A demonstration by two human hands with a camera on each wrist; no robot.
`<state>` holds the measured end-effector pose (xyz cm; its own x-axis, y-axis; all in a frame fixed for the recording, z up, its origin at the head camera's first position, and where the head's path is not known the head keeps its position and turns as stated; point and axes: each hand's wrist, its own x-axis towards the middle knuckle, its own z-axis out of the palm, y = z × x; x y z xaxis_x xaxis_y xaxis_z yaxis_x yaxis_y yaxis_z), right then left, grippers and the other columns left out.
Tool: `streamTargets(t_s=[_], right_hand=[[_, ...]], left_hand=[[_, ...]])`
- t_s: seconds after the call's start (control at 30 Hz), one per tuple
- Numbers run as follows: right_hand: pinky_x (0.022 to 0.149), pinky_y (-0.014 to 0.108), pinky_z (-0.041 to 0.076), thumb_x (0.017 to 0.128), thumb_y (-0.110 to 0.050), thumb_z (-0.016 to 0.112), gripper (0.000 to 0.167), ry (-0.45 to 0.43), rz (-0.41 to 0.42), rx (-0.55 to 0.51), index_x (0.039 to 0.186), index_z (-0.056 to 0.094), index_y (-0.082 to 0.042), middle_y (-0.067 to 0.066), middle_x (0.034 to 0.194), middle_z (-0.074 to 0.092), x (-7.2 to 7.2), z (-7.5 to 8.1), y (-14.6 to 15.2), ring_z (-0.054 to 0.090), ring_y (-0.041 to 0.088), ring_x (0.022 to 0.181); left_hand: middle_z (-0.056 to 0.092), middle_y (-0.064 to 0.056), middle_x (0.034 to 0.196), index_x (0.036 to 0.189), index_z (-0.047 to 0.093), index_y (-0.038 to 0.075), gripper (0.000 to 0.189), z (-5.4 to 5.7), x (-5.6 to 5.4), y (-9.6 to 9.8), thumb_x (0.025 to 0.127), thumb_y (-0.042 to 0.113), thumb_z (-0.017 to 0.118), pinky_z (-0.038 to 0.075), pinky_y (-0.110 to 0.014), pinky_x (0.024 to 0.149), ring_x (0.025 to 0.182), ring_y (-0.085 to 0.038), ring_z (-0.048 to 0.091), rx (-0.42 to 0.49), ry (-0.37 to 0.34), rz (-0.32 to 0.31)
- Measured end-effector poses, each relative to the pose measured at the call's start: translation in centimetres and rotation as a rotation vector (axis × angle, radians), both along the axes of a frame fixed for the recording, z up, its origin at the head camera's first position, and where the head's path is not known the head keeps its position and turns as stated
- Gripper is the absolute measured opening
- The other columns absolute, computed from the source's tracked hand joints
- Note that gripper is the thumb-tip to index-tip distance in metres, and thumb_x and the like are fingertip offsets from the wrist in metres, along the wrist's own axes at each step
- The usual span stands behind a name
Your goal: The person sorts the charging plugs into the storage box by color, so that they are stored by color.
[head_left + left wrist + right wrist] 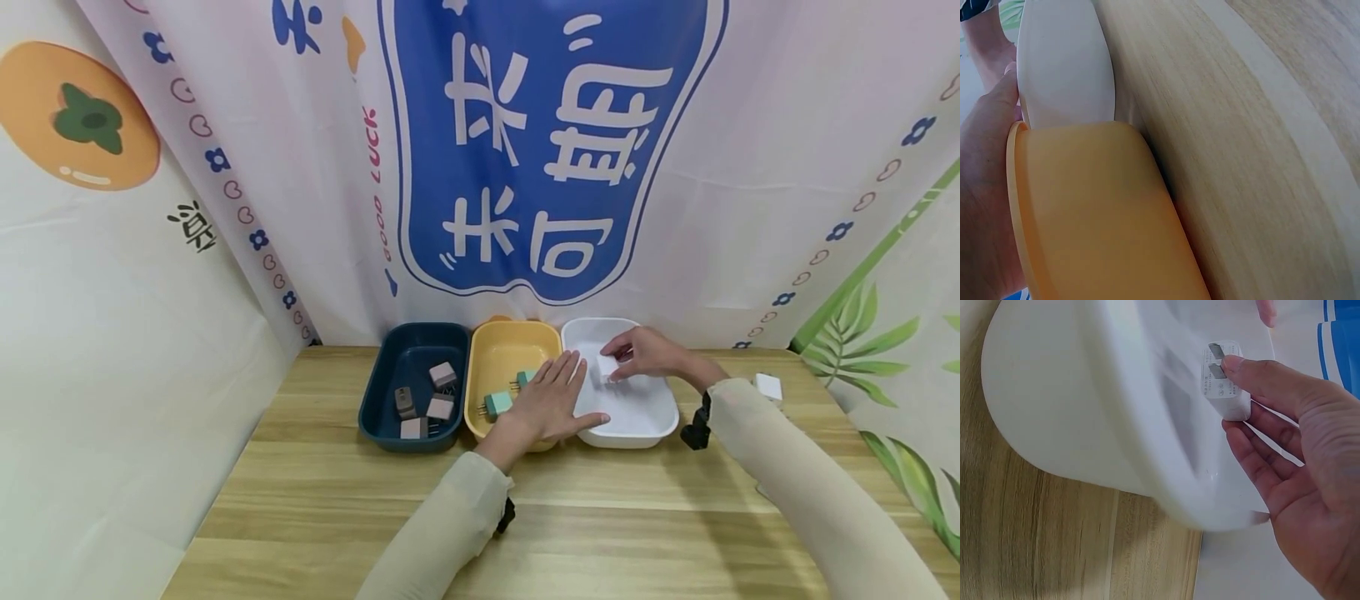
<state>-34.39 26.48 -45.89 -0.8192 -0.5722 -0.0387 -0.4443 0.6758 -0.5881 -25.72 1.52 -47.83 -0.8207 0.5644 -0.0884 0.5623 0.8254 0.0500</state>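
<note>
My right hand (643,354) pinches a white plug charger (1222,387) between thumb and fingers, its two flat prongs showing in the right wrist view. It holds the charger inside the white bin (637,417). Fingers straight and spread, my left hand (546,408) lies over the yellow bin (501,350), with its thumb reaching across the near rim of the white bin. Two green chargers (497,405) show in the yellow bin, partly covered by this hand. Several pinkish and brown chargers (440,407) lie in the dark blue bin (415,333) at the left.
Another white charger (767,386) rests on the wooden table (600,517) beyond my right forearm. The three bins stand side by side at the table's back edge, against a printed curtain (720,250). A small pale edge peeks out beside the right sleeve (795,467).
</note>
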Motion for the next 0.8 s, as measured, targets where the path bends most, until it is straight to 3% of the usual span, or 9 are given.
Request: streamTargets(t_s=[0.37,0.8], right_hand=[[0.097,0.045,0.062,0.087,-0.01,0.088,0.044,-0.059,-0.038,-0.009,0.125,0.073,0.005,0.022,0.122,0.075,0.1,-0.2,0.0,0.073,0.036,0.111],[0.095,0.044,0.062,0.087,-0.01,0.088,0.047,0.027,-0.022,-0.084,0.126,0.071,0.009,0.029,0.123,0.072,1.3,1.7,0.9,0.071,0.046,0.113]], left_hand=[[0.001,-0.002,0.179,0.172,0.007,0.016,0.102,0.0,0.1,0.0,0.099,0.085,0.026,0.003,-0.038,0.133,0.165,-0.018,-0.002,0.004,-0.003,0.002],[0.0,-0.002,0.179,0.172,0.007,0.016,0.101,0.1,0.1,-0.1,0.099,0.084,0.027,0.003,-0.039,0.134,0.165,-0.018,-0.002,0.022,-0.011,0.002]])
